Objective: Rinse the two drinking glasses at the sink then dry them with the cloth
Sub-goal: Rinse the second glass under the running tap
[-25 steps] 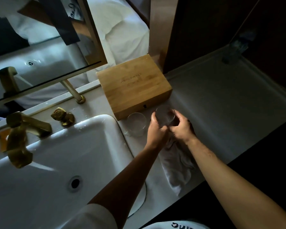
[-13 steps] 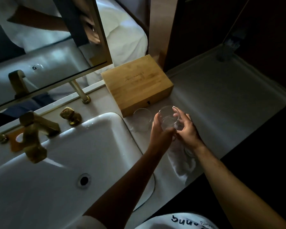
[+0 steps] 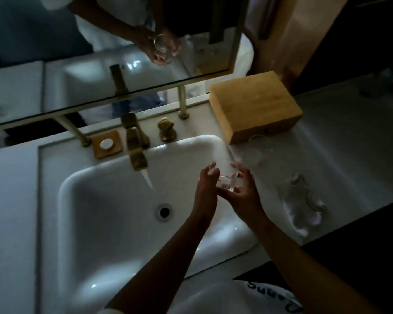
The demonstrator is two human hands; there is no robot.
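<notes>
Two hands meet over the right side of the sink [image 3: 82,223]: the left hand [image 3: 205,191] and the right hand [image 3: 242,196] together cup one drinking glass [image 3: 228,183], fingers curled loosely around it. Water runs from the brass tap [image 3: 135,152] just left of them, so the rinse looks about to begin; next, the glass needs carrying sideways under the stream. Beyond, the cloth [image 3: 302,205] lies crumpled on the worktop [image 3: 349,155], and the second glass [image 3: 255,152] stands beside the wooden box [image 3: 256,105].
</notes>
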